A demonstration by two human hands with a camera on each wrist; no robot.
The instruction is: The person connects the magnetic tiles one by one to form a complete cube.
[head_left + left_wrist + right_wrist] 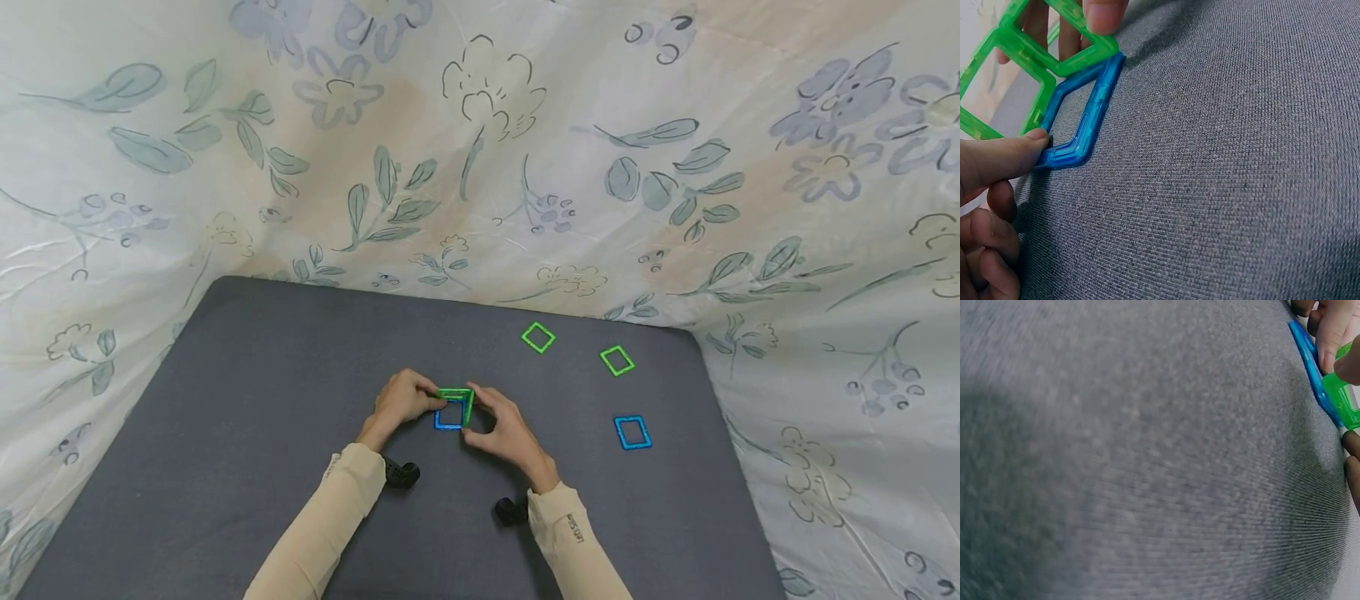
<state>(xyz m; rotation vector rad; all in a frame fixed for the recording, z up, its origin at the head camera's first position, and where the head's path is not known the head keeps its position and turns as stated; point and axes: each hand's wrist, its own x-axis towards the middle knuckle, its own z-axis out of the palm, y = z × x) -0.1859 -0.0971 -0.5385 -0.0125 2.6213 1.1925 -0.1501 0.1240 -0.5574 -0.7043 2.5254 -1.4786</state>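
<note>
Left hand (401, 398) and right hand (513, 429) hold two green frames at one blue frame (448, 427)

Head: the blue frame lies on the table (225, 467); the left fingers pinch the back green frame (454, 392), nearly together, while the right fingers, wider apart, grip the side green frame (469, 408). Left wrist: both green frames rise from adjoining blue edges, touching each other; the left thumb (1013, 155) is at a lower corner. Right wrist: the pieces are partly cut off.
</note>
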